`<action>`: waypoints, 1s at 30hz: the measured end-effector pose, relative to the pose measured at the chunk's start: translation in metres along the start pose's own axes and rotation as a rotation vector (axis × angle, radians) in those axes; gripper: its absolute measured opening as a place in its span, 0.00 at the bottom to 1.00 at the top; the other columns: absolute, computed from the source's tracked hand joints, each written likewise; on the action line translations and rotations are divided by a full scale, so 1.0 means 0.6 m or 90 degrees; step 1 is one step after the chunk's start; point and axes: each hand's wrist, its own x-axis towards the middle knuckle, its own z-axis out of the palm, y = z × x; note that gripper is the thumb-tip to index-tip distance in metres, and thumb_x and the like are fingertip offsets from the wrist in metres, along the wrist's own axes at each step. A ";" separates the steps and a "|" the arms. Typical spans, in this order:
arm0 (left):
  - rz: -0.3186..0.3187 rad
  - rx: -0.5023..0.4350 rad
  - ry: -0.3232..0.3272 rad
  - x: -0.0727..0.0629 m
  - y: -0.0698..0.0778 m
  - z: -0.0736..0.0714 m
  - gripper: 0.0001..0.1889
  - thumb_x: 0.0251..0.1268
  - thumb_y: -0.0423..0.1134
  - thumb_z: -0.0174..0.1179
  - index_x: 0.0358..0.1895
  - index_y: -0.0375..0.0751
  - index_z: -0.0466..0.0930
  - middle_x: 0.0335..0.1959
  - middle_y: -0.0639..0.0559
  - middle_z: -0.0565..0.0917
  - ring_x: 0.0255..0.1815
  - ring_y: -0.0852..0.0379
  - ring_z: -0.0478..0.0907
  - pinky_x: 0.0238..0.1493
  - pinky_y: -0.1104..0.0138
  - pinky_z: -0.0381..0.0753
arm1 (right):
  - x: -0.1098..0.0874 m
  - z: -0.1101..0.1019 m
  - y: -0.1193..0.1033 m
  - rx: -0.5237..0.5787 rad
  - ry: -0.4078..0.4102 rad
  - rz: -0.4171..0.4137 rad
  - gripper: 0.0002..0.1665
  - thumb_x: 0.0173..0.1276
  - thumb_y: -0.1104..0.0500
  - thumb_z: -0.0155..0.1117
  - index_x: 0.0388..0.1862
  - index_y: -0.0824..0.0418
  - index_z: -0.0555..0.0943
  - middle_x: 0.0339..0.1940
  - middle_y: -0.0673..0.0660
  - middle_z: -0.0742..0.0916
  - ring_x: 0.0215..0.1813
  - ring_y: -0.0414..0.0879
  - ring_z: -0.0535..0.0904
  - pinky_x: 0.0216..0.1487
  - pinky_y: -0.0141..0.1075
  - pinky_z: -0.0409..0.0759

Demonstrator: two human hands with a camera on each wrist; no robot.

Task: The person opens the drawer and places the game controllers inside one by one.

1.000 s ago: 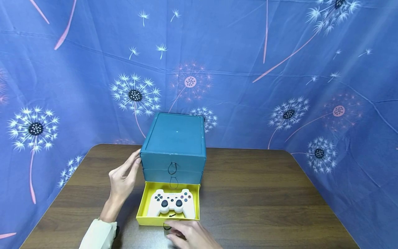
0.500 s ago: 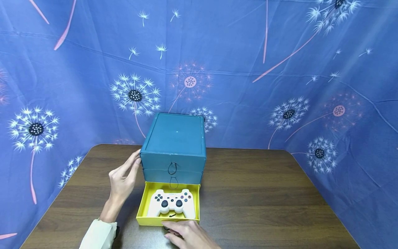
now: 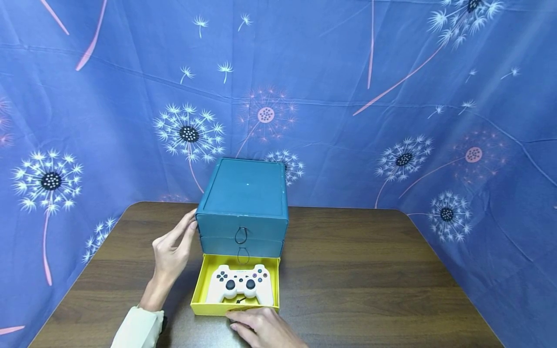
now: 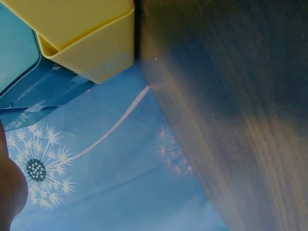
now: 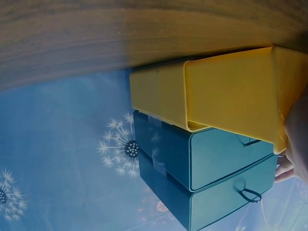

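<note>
A teal drawer box (image 3: 250,188) stands on the table with its lowest drawer, a yellow one (image 3: 197,294), pulled out at the front. In this drawer lies a white game controller (image 3: 241,290), sticks upward. My left hand (image 3: 169,256) rests its fingertips and thumb against the box's upper left front edge. At the yellow drawer's front is my right hand (image 3: 265,326), its extended forefinger along the front panel and the thumb lower down. The drawer's black loop pull is hidden there. The right wrist view shows the yellow drawer (image 5: 231,91) from its side.
Two closed teal drawers sit above the yellow one, with an upper loop pull (image 3: 241,235) and a lower loop pull (image 3: 243,254). The wooden table (image 3: 370,280) extends to both sides. A blue dandelion-print cloth (image 3: 330,63) hangs behind.
My right hand has shifted slightly left, its forefinger now at the drawer front, and the black loop pull has gone from sight. The left hand, drawer and controller have stayed in place.
</note>
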 end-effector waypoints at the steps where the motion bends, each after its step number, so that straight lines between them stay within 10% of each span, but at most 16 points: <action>1: 0.000 0.000 -0.001 0.000 0.000 0.000 0.24 0.56 0.12 0.64 0.58 0.26 0.84 0.52 0.35 0.87 0.55 0.67 0.84 0.55 0.76 0.81 | 0.000 0.000 0.000 -0.003 0.003 -0.004 0.16 0.81 0.57 0.60 0.62 0.58 0.86 0.54 0.45 0.89 0.40 0.20 0.74 0.43 0.14 0.77; 30: -0.002 0.001 0.004 -0.001 -0.001 0.000 0.24 0.56 0.12 0.65 0.57 0.27 0.85 0.50 0.35 0.88 0.55 0.67 0.84 0.55 0.76 0.82 | 0.003 0.005 0.020 -0.038 0.083 -0.097 0.14 0.80 0.60 0.61 0.57 0.60 0.88 0.47 0.48 0.91 0.44 0.19 0.77 0.44 0.14 0.77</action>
